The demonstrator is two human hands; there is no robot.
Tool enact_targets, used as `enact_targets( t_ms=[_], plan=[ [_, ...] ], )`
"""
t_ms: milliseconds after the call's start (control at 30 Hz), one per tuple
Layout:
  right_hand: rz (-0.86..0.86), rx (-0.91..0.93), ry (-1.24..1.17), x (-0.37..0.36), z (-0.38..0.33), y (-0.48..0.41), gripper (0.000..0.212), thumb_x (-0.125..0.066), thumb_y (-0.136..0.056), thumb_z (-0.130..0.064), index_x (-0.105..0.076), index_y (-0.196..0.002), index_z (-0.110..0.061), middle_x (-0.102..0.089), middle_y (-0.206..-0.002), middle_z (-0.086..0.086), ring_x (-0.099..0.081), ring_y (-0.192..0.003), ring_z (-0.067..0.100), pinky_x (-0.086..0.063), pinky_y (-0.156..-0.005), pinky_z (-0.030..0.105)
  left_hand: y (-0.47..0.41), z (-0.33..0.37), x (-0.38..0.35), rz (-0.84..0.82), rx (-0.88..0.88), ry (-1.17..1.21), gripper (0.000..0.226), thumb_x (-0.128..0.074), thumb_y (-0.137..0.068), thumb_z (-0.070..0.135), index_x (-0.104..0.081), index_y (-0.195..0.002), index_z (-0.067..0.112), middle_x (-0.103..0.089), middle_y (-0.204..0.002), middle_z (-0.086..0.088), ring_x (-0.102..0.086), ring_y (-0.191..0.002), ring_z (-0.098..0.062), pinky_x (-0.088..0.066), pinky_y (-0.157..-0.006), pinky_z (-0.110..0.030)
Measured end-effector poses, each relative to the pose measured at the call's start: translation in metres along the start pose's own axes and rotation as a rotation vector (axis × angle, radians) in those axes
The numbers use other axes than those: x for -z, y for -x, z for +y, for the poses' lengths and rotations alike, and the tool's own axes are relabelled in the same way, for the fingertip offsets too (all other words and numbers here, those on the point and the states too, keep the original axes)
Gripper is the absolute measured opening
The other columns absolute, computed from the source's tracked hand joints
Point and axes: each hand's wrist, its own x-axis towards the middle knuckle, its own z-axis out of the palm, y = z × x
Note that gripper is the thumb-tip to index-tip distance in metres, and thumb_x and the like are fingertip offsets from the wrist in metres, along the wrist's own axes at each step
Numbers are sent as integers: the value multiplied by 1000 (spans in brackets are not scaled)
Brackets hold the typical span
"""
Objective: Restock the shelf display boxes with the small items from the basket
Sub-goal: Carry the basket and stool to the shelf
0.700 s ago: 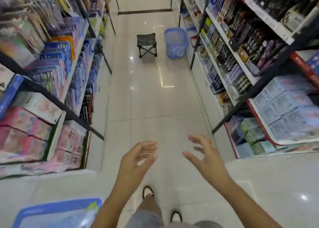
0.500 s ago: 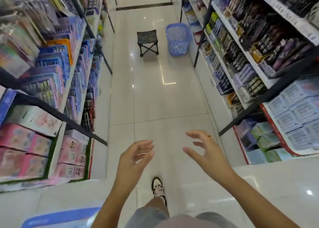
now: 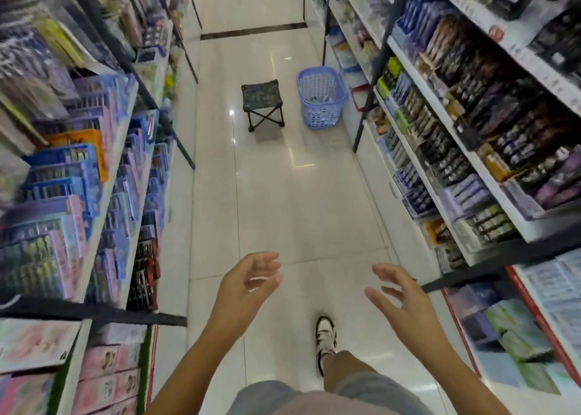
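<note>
A blue plastic basket stands on the aisle floor ahead, against the right-hand shelving, with a few small items at its bottom. My left hand and my right hand are both raised in front of me, low in the view, fingers spread and holding nothing. They are far from the basket. Display boxes of small items fill the sloped shelves on the right. More boxed goods line the shelves on the left.
A small folding camp stool stands in the aisle just left of the basket. The white tiled floor runs between the two shelf rows. My right foot in a sneaker is stepped forward below my hands.
I have walked forward along the aisle; the basket and stool are nearer and larger. The blue bin at the lower left has dropped out of view. Both hands stay open.
</note>
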Motion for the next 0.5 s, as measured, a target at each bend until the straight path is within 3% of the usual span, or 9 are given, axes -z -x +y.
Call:
enact_targets(
  t_ms=[233, 500],
  plan=[
    [-161, 121, -14, -13, -61, -152, 34, -66, -86, -30, -52, -111, -48, -51, -116, -29, -50, -108, -12, -40, -86, 4, -90, 23, 6, 102, 16, 34, 25, -70, -83, 18, -66, -106, 26, -71, -99, 8, -67, -93, -7, -52, -76, -15],
    [-171, 134, -50, -34, -109, -291, 30, -66, -86, -26, -58, -112, -39, -58, -113, -24, -52, -109, -7, -44, -93, 14, -233, 44, 44, 125, 7, 56, 23, -70, -83, 18, -68, -102, 30, -72, -98, 7, -68, -93, -6, -51, -75, -11]
  ],
)
